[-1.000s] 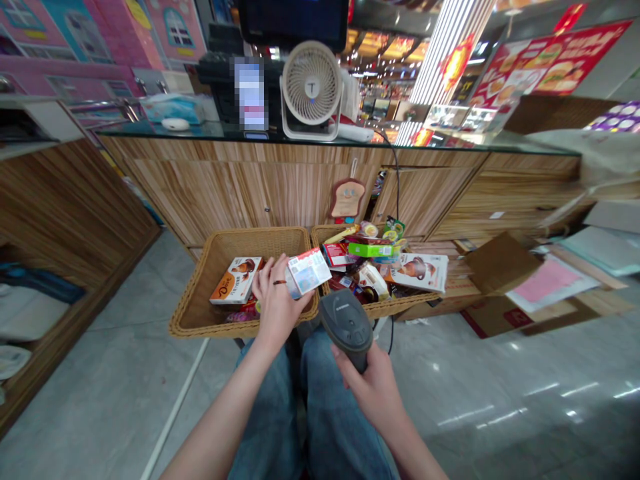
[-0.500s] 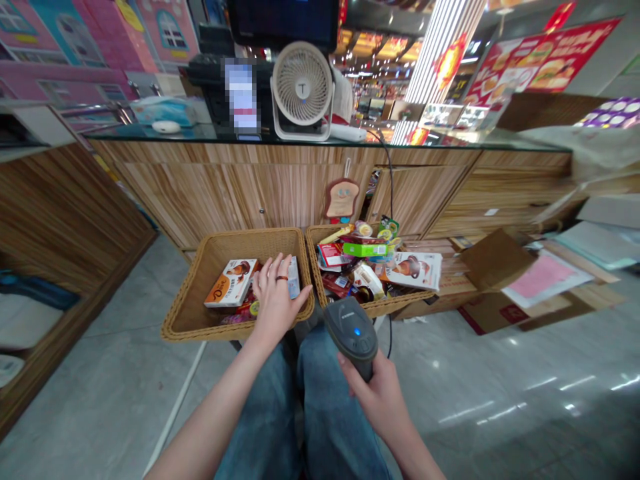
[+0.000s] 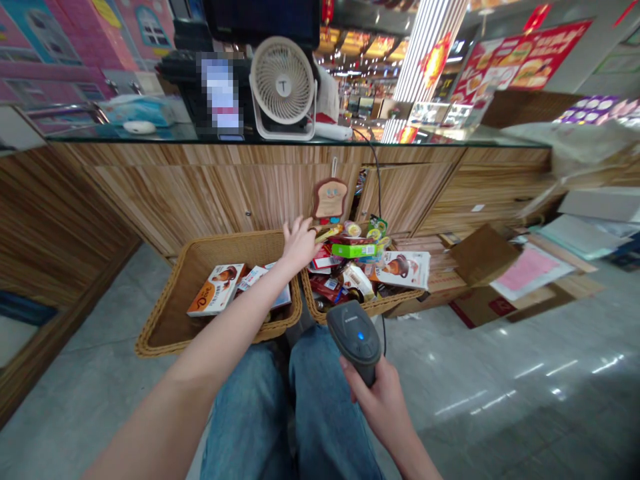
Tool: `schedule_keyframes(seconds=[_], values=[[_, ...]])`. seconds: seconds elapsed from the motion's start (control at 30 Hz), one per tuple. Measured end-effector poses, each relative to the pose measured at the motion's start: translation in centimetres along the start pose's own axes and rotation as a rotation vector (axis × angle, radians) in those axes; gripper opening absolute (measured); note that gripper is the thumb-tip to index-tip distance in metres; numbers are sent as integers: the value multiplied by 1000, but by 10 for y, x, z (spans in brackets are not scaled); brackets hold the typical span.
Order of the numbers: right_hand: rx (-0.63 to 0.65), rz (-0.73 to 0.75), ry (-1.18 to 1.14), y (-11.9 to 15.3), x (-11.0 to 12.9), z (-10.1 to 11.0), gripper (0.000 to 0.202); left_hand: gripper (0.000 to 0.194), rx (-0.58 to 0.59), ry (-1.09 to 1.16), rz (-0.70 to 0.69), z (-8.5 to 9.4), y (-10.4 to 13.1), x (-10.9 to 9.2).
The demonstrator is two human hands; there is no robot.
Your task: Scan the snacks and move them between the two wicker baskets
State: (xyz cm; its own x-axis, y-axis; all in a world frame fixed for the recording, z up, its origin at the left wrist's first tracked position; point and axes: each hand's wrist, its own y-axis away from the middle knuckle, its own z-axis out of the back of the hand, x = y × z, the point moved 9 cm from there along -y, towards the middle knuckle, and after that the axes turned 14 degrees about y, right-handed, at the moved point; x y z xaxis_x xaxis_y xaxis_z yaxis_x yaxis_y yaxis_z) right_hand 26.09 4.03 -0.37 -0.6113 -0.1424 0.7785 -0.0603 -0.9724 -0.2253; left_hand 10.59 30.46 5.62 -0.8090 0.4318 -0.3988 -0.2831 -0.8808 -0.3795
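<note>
My left hand (image 3: 300, 245) reaches over the rim between two wicker baskets, fingers outstretched and apart. Its fingertips are at the left end of a yellow packet (image 3: 330, 233) in the right basket (image 3: 313, 305); whether they touch it I cannot tell. Packed in that basket are a green box (image 3: 354, 251), a white box with a brown picture (image 3: 401, 269) and several other snacks. In the left basket (image 3: 167, 293) lies an orange and white Dove box (image 3: 217, 290), with other boxes partly behind my forearm. My right hand (image 3: 377, 393) is wrapped around a dark barcode scanner (image 3: 354, 333), its blue light lit.
Behind the baskets stands a wood-grain counter (image 3: 210, 193) with a glass top, bearing a white fan (image 3: 283, 83) and a monitor (image 3: 263, 20). A toast-shaped ornament (image 3: 331, 198) hangs on its front. Cardboard boxes (image 3: 483, 303) sit on the floor at right. A cable (image 3: 379, 180) hangs down.
My left hand has moved from above the left basket up and right to the edge of the right basket. My right hand still holds the scanner. The view has shifted slightly.
</note>
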Motion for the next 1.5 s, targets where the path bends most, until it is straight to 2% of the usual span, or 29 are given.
schedule_keyframes(seconds=[0.17,0.3,0.43,0.53,0.63,0.73,0.83,0.9,1.03,1.13,1.3,1.5], values=[[-17,-6,0,-1,-6,5,31,32,33,-31,-6,-32,-26,9],[-23,-6,5,-2,-8,7,28,25,2,-45,2,-41,-34,13],[-37,-5,-1,-2,-7,9,27,21,-39,-9,-5,-32,-34,10],[-34,5,-3,-1,-6,8,27,21,-118,49,33,-10,-28,10],[-34,18,2,1,-4,8,27,21,-216,107,20,19,-15,6],[-36,26,6,2,-3,7,25,21,-267,159,-23,46,9,-3],[-34,35,2,2,1,7,24,20,-242,203,-17,66,43,-10],[-36,49,3,3,6,7,23,21,-174,238,43,72,67,-8],[-31,71,6,5,15,7,23,28,-46,315,154,73,106,6],[-3,67,-4,6,18,3,22,28,-4,355,206,66,123,19],[20,57,-28,6,20,-4,22,20,39,292,233,46,131,29],[29,55,-20,6,17,-6,21,23,60,264,229,42,129,26]])
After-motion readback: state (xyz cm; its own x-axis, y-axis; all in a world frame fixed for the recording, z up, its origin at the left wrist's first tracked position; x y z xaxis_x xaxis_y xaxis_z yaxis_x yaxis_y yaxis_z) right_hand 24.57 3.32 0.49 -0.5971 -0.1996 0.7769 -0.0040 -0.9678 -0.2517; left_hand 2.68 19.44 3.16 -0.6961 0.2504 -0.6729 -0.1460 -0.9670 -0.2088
